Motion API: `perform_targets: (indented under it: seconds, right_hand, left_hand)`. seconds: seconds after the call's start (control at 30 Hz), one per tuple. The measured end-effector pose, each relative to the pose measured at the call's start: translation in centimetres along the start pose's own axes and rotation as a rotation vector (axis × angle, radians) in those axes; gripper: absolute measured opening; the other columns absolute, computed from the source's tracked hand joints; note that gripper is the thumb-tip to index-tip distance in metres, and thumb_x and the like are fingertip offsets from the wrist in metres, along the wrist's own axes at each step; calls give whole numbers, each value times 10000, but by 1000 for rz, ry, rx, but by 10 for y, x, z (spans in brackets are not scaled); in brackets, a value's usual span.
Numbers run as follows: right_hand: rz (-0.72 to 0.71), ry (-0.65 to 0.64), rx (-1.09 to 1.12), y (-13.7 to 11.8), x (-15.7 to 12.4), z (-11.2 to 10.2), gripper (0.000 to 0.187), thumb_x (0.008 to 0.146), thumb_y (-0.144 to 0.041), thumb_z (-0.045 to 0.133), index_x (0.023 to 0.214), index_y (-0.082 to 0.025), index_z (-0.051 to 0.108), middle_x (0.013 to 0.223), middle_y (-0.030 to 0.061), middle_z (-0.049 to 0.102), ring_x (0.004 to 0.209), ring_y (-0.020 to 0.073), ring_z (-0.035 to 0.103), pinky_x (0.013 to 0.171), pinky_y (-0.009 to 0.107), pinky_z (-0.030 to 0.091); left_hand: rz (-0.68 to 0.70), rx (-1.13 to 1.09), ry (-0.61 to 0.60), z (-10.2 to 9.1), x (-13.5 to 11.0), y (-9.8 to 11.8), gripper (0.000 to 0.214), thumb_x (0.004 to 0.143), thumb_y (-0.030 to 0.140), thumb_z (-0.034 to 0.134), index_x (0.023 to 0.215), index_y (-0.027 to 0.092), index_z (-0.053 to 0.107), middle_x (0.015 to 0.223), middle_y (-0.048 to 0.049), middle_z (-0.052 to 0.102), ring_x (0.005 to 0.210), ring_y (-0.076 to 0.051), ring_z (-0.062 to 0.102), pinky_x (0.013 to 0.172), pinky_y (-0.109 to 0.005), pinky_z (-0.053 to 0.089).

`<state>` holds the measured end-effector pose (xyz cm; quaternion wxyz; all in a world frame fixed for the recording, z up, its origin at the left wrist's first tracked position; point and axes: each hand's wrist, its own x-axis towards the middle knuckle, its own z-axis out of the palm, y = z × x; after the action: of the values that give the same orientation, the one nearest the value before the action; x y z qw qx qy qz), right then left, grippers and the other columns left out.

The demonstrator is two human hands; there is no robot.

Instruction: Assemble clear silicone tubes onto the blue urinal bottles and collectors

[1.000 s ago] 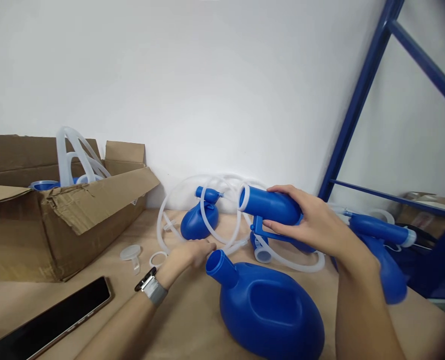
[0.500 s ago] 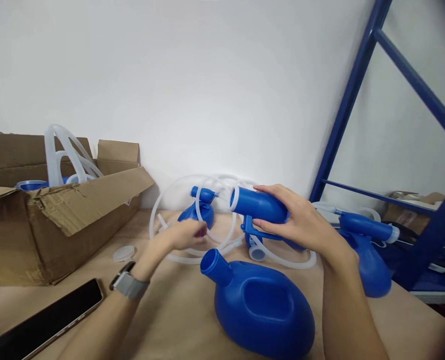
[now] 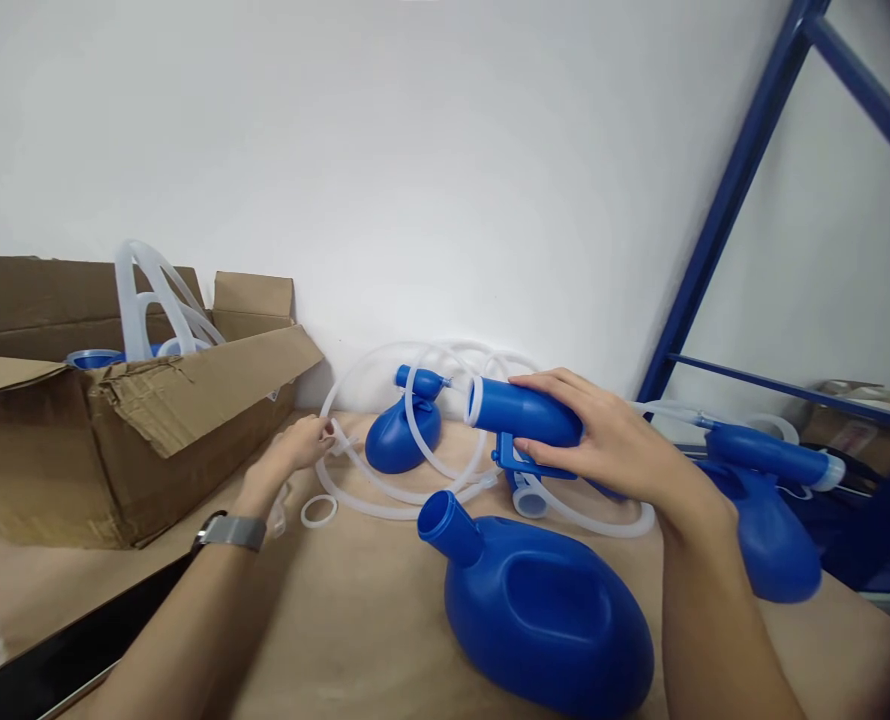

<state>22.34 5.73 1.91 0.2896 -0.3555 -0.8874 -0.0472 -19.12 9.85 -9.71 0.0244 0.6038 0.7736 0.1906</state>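
My right hand (image 3: 591, 425) grips a blue urinal funnel (image 3: 531, 412), a tube-shaped piece with a white rim facing left and a blue hinged arm (image 3: 531, 462) below. My left hand (image 3: 302, 445) has its fingers curled at the end of clear tubing (image 3: 347, 440); whatever they pinch is hidden. In front of me lies a blue urinal bottle (image 3: 550, 610) with an uncapped neck pointing up and left. A white ring (image 3: 319, 511) rests on the table near my left wrist. Farther back, another blue bottle (image 3: 404, 435) stands among looped tubes.
At left stands an open cardboard box (image 3: 47, 450) with blue parts and coiled tubing (image 3: 134, 310) inside. A phone (image 3: 85, 640) lies beneath my left forearm. To the right are another blue bottle with its funnel (image 3: 779, 540) and a blue metal frame (image 3: 704, 250). A wall rises behind.
My left hand has moved left, away from the rear bottle to the tubing end. A white ring now shows on the table. My right hand keeps holding the funnel. The view has shifted slightly.
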Motion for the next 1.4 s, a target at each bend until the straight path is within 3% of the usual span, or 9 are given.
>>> perform_targets:
  seconds: [0.2, 0.37, 0.6, 0.73, 0.87, 0.97, 1.07, 1.27, 1.4]
  right_hand:
    - [8, -43, 10, -8, 4, 3, 547, 888, -551, 634, 1390, -348, 559, 1314, 58, 638, 1022, 302, 697, 808, 447, 591]
    - [-35, -48, 20, -14, 7, 8, 575, 892, -498, 651, 1430, -338, 528, 1333, 54, 629, 1024, 286, 696, 869, 444, 572]
    - [-43, -50, 51, -11, 7, 11, 571, 906, -511, 645, 1438, -357, 508, 1339, 46, 623, 1058, 287, 680, 925, 454, 547]
    - [-58, -10, 66, -6, 9, 14, 559, 903, -470, 662, 1427, -345, 510, 1361, 53, 613, 1137, 293, 655, 961, 462, 540]
    - [-130, 85, 17, 0, 12, 19, 523, 906, -419, 659, 1401, -328, 518, 1406, 64, 598, 1304, 314, 567, 1190, 607, 300]
    - [-126, 99, 14, 3, 12, 20, 537, 921, -426, 635, 1431, -348, 485, 1420, 67, 585, 1336, 322, 544, 1224, 675, 133]
    - [-80, 131, 37, 7, 12, 19, 572, 928, -461, 625, 1465, -357, 459, 1429, 78, 567, 1338, 328, 530, 1194, 637, 267]
    - [67, 282, 134, 28, 13, 27, 606, 938, -507, 597, 1470, -258, 448, 1452, 114, 544, 1342, 323, 510, 1141, 554, 365]
    - [126, 308, 160, 39, 10, 30, 589, 901, -493, 621, 1411, -235, 478, 1424, 128, 567, 1281, 341, 544, 1083, 544, 406]
  left_hand:
    - [39, 34, -35, 54, 0, 19, 500, 917, 415, 478, 1399, 286, 515, 1471, -165, 516, 1211, -361, 622, 948, -471, 514]
    - [41, -44, 6, 70, -3, 25, 434, 920, 391, 503, 1317, 224, 553, 1218, -150, 690, 1088, -311, 679, 895, -386, 528]
    - [61, -224, 269, 29, 2, 41, 255, 946, 256, 415, 1099, 211, 614, 1197, -108, 679, 1100, -260, 662, 979, -367, 512]
    - [124, -343, 431, -1, -5, 58, 261, 968, 318, 417, 1147, 214, 577, 1473, -124, 423, 1206, -211, 606, 1011, -307, 525]
    - [274, -631, 530, -17, -22, 88, 225, 932, 393, 522, 1073, 227, 579, 1520, -104, 305, 1152, -193, 632, 977, -306, 563]
    - [363, -822, 453, -22, -37, 112, 233, 886, 384, 589, 1051, 220, 577, 1489, -103, 382, 1031, -189, 680, 947, -345, 581]
    - [465, -934, 270, -24, -49, 127, 427, 895, 364, 576, 1293, 244, 482, 1492, -107, 455, 1035, -199, 695, 922, -343, 590]
    - [421, -928, 89, -24, -58, 137, 989, 881, 283, 611, 1601, 264, -67, 1681, -179, 201, 1265, -234, 610, 1048, -328, 523]
    - [399, -934, -131, -30, -64, 143, 1055, 878, 322, 620, 1611, 210, -129, 1596, -183, 408, 1332, -271, 574, 1085, -396, 511]
